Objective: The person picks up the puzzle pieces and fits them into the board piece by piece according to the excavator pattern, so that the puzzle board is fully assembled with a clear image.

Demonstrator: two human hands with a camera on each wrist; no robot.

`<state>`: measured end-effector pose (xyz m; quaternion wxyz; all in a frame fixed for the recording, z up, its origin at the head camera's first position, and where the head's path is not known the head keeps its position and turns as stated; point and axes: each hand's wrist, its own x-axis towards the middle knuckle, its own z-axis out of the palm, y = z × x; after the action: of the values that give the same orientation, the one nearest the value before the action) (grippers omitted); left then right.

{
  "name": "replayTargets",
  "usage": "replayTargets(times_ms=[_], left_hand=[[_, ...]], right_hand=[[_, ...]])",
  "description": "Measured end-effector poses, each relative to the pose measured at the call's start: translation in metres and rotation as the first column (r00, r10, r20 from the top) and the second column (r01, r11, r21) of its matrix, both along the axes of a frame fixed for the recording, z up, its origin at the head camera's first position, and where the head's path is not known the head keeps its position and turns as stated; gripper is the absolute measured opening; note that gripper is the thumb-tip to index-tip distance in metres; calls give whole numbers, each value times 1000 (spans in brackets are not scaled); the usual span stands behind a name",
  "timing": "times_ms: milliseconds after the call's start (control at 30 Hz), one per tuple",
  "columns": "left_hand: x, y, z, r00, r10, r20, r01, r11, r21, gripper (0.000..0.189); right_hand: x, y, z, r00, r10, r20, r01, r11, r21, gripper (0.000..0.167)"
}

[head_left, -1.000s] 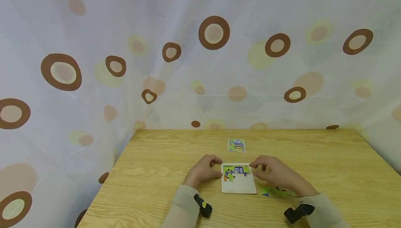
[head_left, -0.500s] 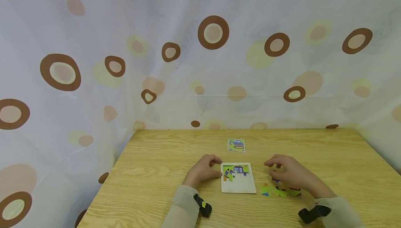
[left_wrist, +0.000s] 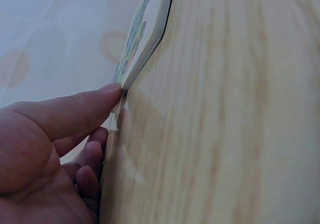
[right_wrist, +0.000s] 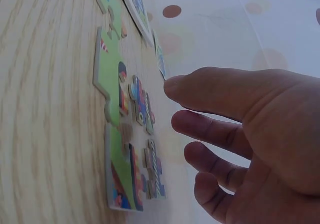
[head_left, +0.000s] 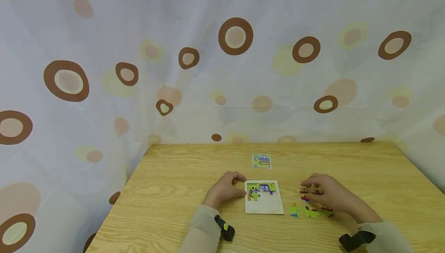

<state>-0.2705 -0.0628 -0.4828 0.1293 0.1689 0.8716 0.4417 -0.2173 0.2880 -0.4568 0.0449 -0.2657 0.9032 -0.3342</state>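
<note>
A square white puzzle board [head_left: 263, 208] lies on the table, its upper part filled with joined green and blue pieces. At its left edge rests my left hand [head_left: 225, 189], with the straight thumb [left_wrist: 82, 109] touching the side in the left wrist view. To the right of the board, my right hand [head_left: 332, 194] hovers over loose jigsaw pieces, its fingers loosely bent and apart. Green pieces [right_wrist: 106, 67] lie in a row in the right wrist view. Beyond them are red and blue pieces [right_wrist: 141, 102], partly covered by the hand in the head view.
A small picture card [head_left: 261, 161] of a digger lies behind the board on the wooden table [head_left: 187, 164]. A white curtain [head_left: 208, 79] with brown rings hangs along the table's back edge.
My right hand has left the board's right edge and moved right, over the loose pieces, uncovering the green ones. My left hand stays at the board.
</note>
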Motion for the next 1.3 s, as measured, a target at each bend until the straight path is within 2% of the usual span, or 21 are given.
replayTargets(times_ms=[133, 367, 833, 1300], left_hand=[[-1, 0, -1, 1000, 4, 6, -4, 1000, -3, 34], [1, 0, 1, 1000, -3, 9, 3, 1000, 10, 34], [2, -1, 2, 1000, -8, 3, 8, 1000, 20, 33], [2, -1, 2, 1000, -10, -4, 10, 1000, -9, 34]], right_hand=[[0, 5, -4, 1000, 10, 15, -10, 1000, 14, 35], [1, 8, -8, 997, -30, 77, 26, 998, 60, 39], [0, 4, -9, 998, -30, 53, 25, 995, 92, 27], [-3, -6, -2, 1000, 3, 2, -3, 999, 40, 27]])
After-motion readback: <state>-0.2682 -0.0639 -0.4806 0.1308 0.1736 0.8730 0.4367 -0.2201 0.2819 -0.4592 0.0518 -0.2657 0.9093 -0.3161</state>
